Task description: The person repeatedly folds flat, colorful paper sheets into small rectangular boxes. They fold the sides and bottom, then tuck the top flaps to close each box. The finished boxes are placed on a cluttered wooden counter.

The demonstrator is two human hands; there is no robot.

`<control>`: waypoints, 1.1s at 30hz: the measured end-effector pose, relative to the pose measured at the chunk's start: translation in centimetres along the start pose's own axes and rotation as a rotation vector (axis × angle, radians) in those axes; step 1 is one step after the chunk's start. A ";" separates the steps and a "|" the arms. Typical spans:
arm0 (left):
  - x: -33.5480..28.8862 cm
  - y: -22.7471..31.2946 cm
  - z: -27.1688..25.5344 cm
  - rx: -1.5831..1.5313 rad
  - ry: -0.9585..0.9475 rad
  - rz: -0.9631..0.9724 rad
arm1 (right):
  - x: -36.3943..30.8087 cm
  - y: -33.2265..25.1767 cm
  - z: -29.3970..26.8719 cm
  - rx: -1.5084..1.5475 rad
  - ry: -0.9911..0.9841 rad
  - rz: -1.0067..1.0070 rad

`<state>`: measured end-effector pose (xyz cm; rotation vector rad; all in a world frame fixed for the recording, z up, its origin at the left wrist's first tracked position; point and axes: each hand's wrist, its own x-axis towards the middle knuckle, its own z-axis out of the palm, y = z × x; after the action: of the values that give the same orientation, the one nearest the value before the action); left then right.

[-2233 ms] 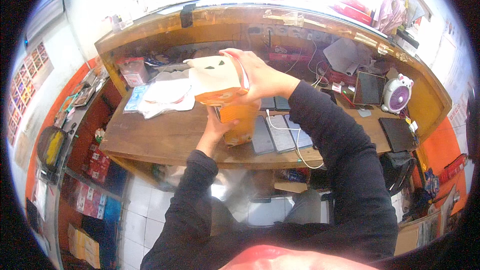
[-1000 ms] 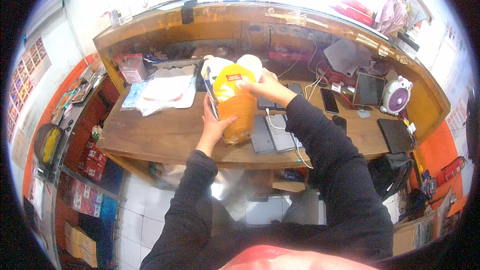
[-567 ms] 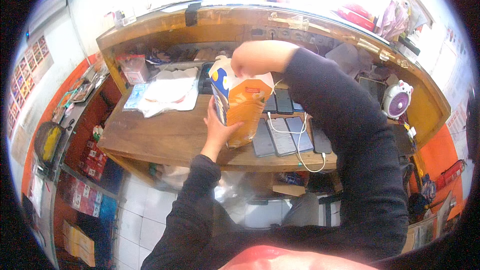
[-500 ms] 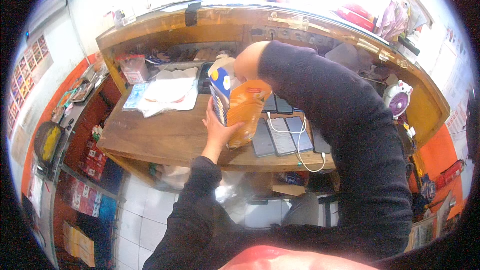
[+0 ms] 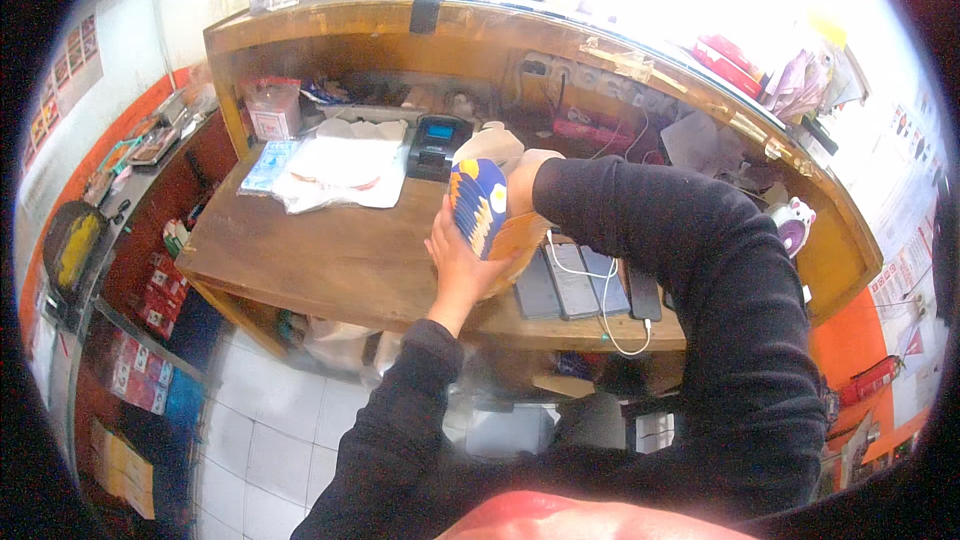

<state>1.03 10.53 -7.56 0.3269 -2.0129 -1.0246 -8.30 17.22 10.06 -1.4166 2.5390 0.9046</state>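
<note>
A printed paper carton (image 5: 482,208), perhaps several nested together, stands tilted over the wooden desk. Its near face is blue with yellow and white shapes, and its side is orange. My left hand (image 5: 460,265) is wrapped round its lower left part, thumb across the near side. At its upper right, my right hand (image 5: 524,184) touches the carton, wrist bent; the fingers are hidden behind or inside it. Pale paper (image 5: 490,146) sticks up at the top. Several phones (image 5: 575,290) lie just right of the carton, with white cables over them.
Left on the desk (image 5: 300,265) lie white paper sheets (image 5: 345,165) in plastic and a blue-white packet (image 5: 270,165). A black device with a small screen (image 5: 440,145) stands behind. A shelf board (image 5: 330,37) overhangs the back. A small animal-shaped fan (image 5: 795,227) sits at right.
The carton has turned so its blue face shows more and its orange side less. My right hand has come down along its right side. The view has shifted, uncovering the black device.
</note>
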 end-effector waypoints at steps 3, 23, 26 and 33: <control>-0.2 0.8 1.3 -0.027 -0.001 0.003 | 3.0 3.0 5.4 0.088 0.006 -0.119; 0.3 1.6 -0.5 0.091 -0.064 -0.003 | -0.2 -0.9 -3.8 -0.069 0.183 -0.341; 0.7 1.4 0.5 0.099 -0.111 -0.022 | -4.0 0.8 -2.7 0.304 0.436 -0.169; 3.4 -4.4 -0.3 -0.296 -0.106 0.024 | -17.9 8.3 14.4 1.396 1.433 0.388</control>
<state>-1.42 5.74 -8.89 0.0922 -1.9171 -1.3275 -7.73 41.56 8.40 -0.9732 2.6902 -2.2631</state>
